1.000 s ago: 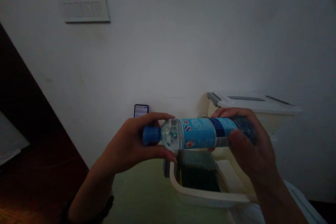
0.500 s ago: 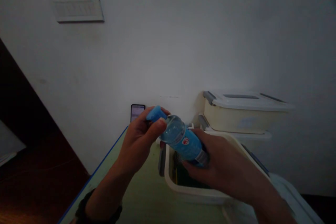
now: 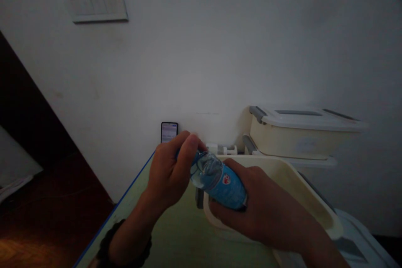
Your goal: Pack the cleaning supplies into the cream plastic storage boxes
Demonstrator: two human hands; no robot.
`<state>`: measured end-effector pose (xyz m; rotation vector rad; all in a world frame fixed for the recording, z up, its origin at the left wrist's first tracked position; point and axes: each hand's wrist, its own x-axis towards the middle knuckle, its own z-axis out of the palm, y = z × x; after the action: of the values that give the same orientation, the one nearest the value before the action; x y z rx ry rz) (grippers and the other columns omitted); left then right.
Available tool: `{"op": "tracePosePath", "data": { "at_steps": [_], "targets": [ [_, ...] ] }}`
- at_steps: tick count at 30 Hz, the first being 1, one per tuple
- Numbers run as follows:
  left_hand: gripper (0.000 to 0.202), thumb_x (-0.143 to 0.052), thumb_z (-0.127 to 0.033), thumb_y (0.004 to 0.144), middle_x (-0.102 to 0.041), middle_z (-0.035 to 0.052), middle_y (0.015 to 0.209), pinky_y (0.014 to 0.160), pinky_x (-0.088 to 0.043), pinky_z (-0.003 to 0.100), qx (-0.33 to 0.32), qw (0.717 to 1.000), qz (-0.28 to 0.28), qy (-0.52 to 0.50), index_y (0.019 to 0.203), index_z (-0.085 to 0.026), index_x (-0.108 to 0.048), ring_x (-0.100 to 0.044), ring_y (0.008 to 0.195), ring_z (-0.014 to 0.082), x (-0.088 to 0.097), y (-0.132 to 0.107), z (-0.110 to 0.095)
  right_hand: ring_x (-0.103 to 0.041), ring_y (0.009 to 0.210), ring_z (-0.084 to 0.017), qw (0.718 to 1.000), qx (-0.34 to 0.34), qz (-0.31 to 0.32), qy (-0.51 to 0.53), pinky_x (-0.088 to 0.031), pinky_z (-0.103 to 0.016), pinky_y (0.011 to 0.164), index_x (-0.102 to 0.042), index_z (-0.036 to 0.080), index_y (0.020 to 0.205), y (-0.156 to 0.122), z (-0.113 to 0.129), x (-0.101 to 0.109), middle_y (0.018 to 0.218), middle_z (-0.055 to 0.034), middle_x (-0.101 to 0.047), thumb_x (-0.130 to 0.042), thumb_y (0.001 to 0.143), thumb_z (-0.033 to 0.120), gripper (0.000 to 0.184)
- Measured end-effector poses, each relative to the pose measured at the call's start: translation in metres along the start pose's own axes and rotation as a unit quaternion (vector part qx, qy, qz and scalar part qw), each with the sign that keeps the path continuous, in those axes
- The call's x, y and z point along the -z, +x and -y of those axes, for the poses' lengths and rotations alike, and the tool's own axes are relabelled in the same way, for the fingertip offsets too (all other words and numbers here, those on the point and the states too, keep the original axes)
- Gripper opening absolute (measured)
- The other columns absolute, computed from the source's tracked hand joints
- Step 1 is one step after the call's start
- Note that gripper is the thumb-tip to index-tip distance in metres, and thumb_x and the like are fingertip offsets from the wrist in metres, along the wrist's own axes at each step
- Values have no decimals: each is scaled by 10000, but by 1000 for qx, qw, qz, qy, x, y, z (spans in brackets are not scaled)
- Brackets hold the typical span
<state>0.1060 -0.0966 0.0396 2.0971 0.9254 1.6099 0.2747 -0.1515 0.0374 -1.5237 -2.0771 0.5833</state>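
Note:
A clear plastic bottle with a blue label [image 3: 228,186] is held tilted between both hands, its top end to the left. My right hand [image 3: 262,203] is wrapped round the lower, labelled part. My left hand [image 3: 171,167] is closed over the bottle's blue cap, which the fingers mostly hide. Beneath the bottle and my right hand stands an open cream storage box [image 3: 276,163]; much of its inside is covered by the hand and bottle.
A phone [image 3: 169,131] leans against the wall behind my left hand. One lidded cream box [image 3: 289,138] sits on another lid at the back right. The green table [image 3: 182,238] has a blue left edge. A pale lid [image 3: 354,228] lies at the lower right.
My left hand has turned and closed further over the cap, so the cap is now mostly hidden. The bottle has rolled slightly in my right hand. The whole view has shifted a little.

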Motion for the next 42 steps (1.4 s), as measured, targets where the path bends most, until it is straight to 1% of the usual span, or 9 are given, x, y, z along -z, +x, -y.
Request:
{"op": "tracePosePath", "data": {
  "at_steps": [5,12,19,21,24,26,36,40,42],
  "targets": [
    [350,-398,-233,925,-555,-32,508,391,-330,179,-84,996,-22,-13,636,-167,-585,-451,414,67,-7,-3,7,-593,657,-177,997,-54,47,-20,-413,-294,588,-573,262,973,-7,4,10,831,-14,-646,-658,683,372,321],
    [330,-436,-258,888,-545,-16,499,406,-330,219,-6,998,-29,-49,603,-182,-584,-455,424,96,-9,-5,4,-578,690,-151,982,13,124,138,-463,-275,643,-584,196,923,0,-9,14,798,-5,-631,-728,644,333,343],
    [338,-504,-388,877,-457,-28,532,439,-348,234,18,984,-47,-169,595,-202,-505,-423,474,108,-11,-5,4,-522,477,-62,822,-74,358,437,-459,-215,497,-547,160,864,8,-19,5,681,23,-576,-704,652,427,376],
    [352,-481,-375,893,-434,-32,530,437,-340,234,42,984,-67,-162,587,-203,-487,-404,470,105,-11,-4,6,-563,532,-87,850,-59,321,414,-470,-237,533,-552,170,921,6,-15,7,760,-6,-612,-664,700,469,388],
    [344,-465,-306,902,-414,-36,527,440,-323,226,62,987,-98,-110,575,-197,-473,-377,479,100,-11,0,8,-624,788,-187,965,-20,140,219,-486,-328,697,-535,227,1087,0,-7,12,963,-46,-643,-687,706,443,464],
    [331,-481,-284,893,-393,-41,525,441,-311,224,80,987,-109,-86,574,-194,-467,-353,481,97,-11,3,9,-612,895,-232,996,-8,32,83,-455,-372,784,-532,242,1119,-4,-3,11,1019,-55,-648,-698,697,362,469],
    [335,-538,-344,867,-400,-40,521,376,-278,206,138,974,-59,-167,569,-195,-497,-343,446,85,-11,2,7,-610,757,-206,992,-38,120,30,-436,-313,635,-552,254,1056,-14,0,18,929,-30,-654,-665,669,311,408],
    [319,-546,-308,857,-413,-43,506,359,-290,189,133,969,-67,-197,562,-195,-504,-349,416,75,-9,0,3,-590,743,-171,976,9,163,141,-468,-284,631,-545,226,1033,-7,-9,17,901,-20,-633,-735,630,341,460],
    [312,-542,-307,853,-447,-37,524,381,-331,190,127,966,-73,-213,564,-197,-499,-390,432,81,-9,-1,3,-579,673,-134,931,-6,244,271,-484,-258,593,-522,208,1010,-1,-16,13,825,2,-606,-753,613,331,475]
  ]
}}
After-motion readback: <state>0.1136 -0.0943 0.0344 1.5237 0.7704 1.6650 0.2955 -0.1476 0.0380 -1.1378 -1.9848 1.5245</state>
